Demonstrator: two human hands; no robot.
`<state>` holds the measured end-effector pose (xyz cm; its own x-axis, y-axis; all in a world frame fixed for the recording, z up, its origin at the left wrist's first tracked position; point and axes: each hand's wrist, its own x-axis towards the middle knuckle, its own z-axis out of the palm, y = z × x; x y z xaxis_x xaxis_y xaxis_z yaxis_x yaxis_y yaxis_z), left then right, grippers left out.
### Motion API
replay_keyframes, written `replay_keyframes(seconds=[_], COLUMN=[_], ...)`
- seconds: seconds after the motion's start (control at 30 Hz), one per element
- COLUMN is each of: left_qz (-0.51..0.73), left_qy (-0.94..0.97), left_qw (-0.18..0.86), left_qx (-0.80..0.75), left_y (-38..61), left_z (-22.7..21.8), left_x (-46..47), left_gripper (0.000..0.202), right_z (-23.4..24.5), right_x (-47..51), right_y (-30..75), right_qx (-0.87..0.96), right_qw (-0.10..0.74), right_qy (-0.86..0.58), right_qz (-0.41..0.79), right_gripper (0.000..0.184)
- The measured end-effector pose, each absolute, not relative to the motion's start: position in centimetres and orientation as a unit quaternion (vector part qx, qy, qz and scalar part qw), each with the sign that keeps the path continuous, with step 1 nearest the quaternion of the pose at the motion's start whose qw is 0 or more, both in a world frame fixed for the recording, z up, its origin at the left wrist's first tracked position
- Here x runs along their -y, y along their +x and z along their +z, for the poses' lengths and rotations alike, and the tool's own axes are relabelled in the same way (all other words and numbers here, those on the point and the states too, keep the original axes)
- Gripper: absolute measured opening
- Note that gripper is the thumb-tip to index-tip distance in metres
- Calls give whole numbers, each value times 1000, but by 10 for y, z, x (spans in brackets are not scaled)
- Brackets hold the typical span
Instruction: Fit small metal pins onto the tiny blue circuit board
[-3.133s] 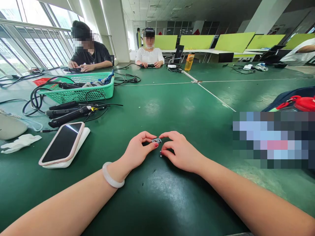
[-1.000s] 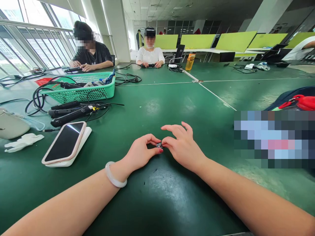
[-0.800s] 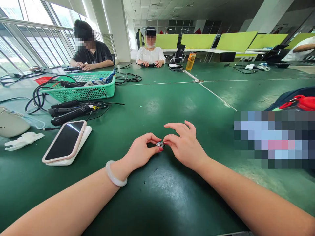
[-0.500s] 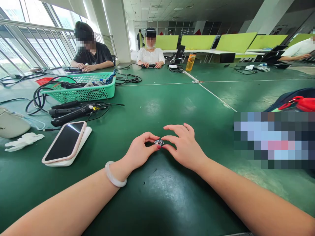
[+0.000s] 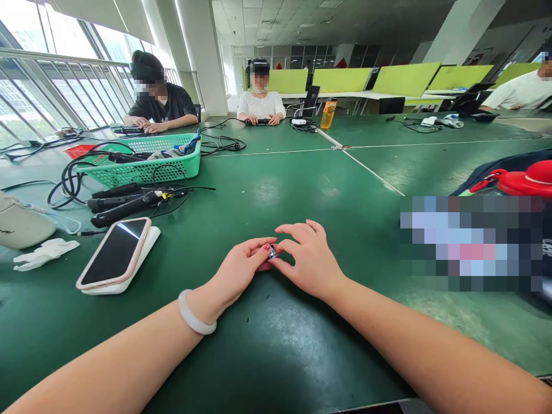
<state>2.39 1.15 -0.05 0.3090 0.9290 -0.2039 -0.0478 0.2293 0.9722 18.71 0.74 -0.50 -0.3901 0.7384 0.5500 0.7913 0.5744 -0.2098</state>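
A tiny black-and-silver piece that looks like a small circuit board (image 5: 272, 252) is held just above the green tabletop, between my two hands. My left hand (image 5: 236, 269), with a white bangle at the wrist, pinches it with the thumb on top and the fingers underneath. My right hand (image 5: 311, 261) comes from the other side, thumb and index fingertip closed at its right edge, the other fingers curved and raised. Fingers cover much of the piece, so its details are hard to make out.
A phone (image 5: 115, 253) rests on a white box at left, near crumpled tissue (image 5: 45, 253), black handheld devices (image 5: 129, 206) and a green basket (image 5: 150, 169) with cables. A red item (image 5: 526, 179) and bag are at right. Two people sit across the table (image 5: 267, 201); another is far right.
The board has been turned and tilted between my fingers, with my left thumb now over it. Both hands appear slightly further left, and the whole view has shifted a little.
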Motion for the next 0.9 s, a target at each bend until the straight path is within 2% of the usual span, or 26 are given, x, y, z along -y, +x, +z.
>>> replay_keyframes(seconds=[0.1,0.23,0.37,0.47,0.57,0.67,0.73,0.9], left_qz=[379,395,422,394,308,207,149,140], left_qy=[463,462,464,510,627,719,694,662], left_qw=[674,662,595,531,415,169,34,15], left_qx=[-434,-438,-503,-549,-582,-642,-703,-736], left_y=[25,21,13,3,-17,-48,-70,-104], left_z=[-1,-3,2,10,21,30,33,29], left_x=[-9,-15,-28,-35,-41,-47,-52,-58], left_gripper=[32,27,31,35,30,26,29,25], right_z=[-4,-6,-11,-13,-14,-14,-14,-14], right_x=[-6,-7,-13,-18,-21,-22,-23,-23], right_y=[184,181,184,189,193,195,195,195], right_qx=[837,843,833,819,806,796,795,804], right_qw=[306,305,315,323,328,323,311,273], right_qy=[-450,-438,-452,-473,-493,-512,-521,-528], right_qz=[-55,-67,-56,-33,-14,-1,0,-21], right_gripper=[19,18,22,20,21,24,26,25])
